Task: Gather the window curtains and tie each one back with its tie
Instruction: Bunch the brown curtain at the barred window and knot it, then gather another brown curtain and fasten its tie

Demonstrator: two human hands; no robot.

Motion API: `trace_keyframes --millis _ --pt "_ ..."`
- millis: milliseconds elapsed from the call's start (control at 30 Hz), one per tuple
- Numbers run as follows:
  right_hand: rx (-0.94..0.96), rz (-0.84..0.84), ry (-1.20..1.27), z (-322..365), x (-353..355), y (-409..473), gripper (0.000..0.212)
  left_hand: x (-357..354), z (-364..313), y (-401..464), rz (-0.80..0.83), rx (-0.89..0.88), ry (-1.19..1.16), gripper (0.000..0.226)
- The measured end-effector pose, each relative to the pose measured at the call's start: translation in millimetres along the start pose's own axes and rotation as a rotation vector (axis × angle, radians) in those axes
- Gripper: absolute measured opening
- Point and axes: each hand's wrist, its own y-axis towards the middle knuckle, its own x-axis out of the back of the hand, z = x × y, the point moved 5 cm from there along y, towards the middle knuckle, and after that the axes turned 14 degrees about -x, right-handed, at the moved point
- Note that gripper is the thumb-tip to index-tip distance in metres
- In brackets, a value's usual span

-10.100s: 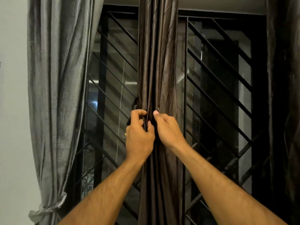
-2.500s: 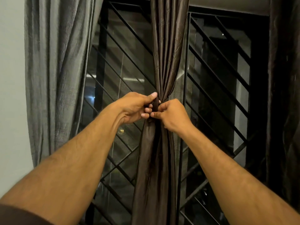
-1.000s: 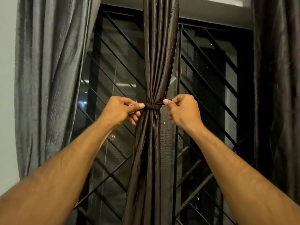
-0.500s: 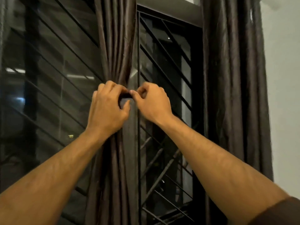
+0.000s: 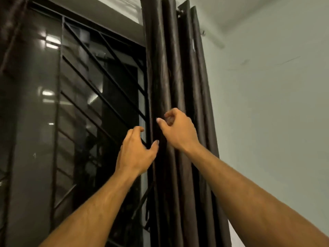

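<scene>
A dark brown curtain hangs loose in long vertical folds at the right side of the window, next to the wall. My left hand is open at the curtain's left edge, with the thumb on the front of the fabric and the fingers beside the edge. My right hand is a little higher, in front of the folds, with its fingers loosely curled and nothing visibly held. No tie shows around this curtain. A strip of the middle curtain shows at the top left corner.
The window has dark glass with reflections and a black metal grille of diagonal bars. A pale wall runs right of the curtain, and the ceiling meets it above.
The view has swung right, away from the knotted middle curtain. Both hands have let go of its tie and moved onto the right curtain.
</scene>
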Motion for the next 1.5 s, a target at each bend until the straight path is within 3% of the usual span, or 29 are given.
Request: trace_keyframes --millis 167,333,533,667,800,967,1100,1233,1500 --pt "-0.03 0.015 0.071 -78.8 32.2 76.4 0.048 -81.5 -14.5 49.9 -0.009 0.091 -0.003 0.091" --pt "-0.075 0.044 0.142 -145.1 21.2 136.1 0.069 -125.1 -9.1 82.7 -0.054 0.173 0.005 0.113" --pt "-0.192 -0.099 0.116 -193.0 -4.9 182.5 0.105 -155.7 13.7 100.8 -0.121 0.132 -0.043 0.081" --pt "-0.267 0.115 0.368 -188.0 -28.8 206.6 0.111 -157.7 29.9 110.3 -0.116 0.12 -0.07 0.059" --pt "-0.121 0.288 0.385 -130.8 -51.7 207.2 0.104 -133.7 34.7 110.2 -0.155 0.103 -0.085 0.065" --pt "0.204 0.416 0.431 -27.9 -72.3 176.7 0.073 -73.5 29.1 124.1 -0.205 0.088 -0.089 0.07" --pt "0.297 0.47 0.4 44.5 -80.6 154.8 0.057 -10.0 16.1 136.3 -0.243 0.047 -0.12 0.065" --pt "0.393 0.495 0.342 126.1 -90.7 121.5 0.063 61.6 0.4 134.2 -0.296 -0.032 -0.075 0.064" --pt "0.461 0.594 0.409 249.1 -126.5 39.4 0.05 195.5 28.3 94.1 -0.465 0.028 0.042 0.055"
